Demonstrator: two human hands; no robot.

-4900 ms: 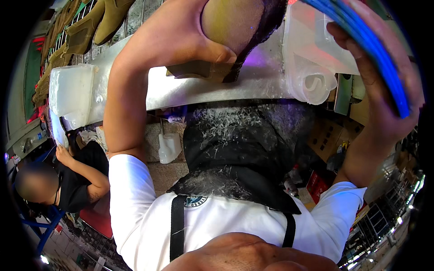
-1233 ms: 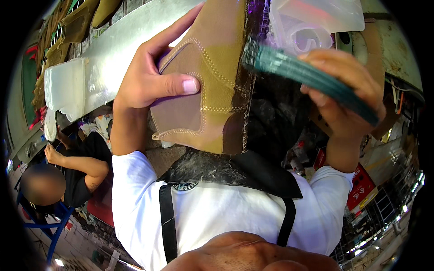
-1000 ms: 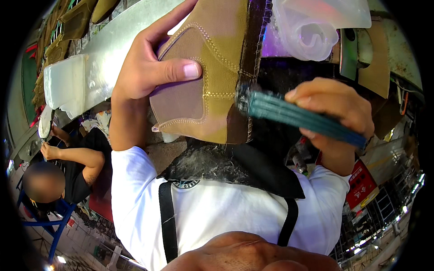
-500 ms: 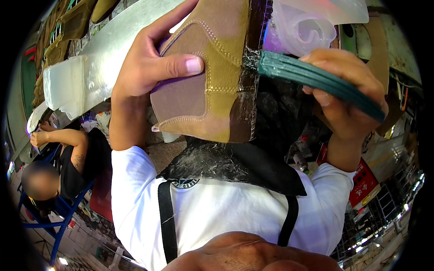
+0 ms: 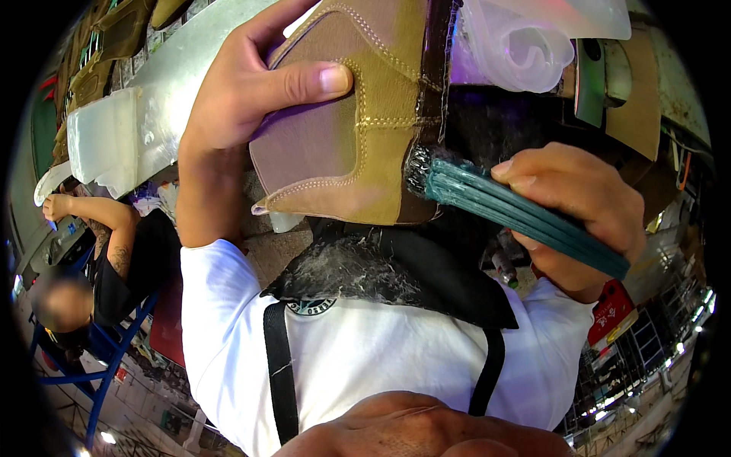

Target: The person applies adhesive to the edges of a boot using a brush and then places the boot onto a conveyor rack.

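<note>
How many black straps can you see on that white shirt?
2: the left strap and the right strap, one down each side of the white shirt. Others could be hidden.

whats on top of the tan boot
The left hand has its thumb on the tan boot; bristles of the green brush meet its dark edge. The surface beneath thumb and bristles is covered.

The left grip (image 5: 255, 91) holds a tan stitched-leather boot (image 5: 381, 148), the right grip (image 5: 585, 204) a ridged teal-handled brush (image 5: 518, 212) touching the boot's dark band (image 5: 434, 61).
</note>
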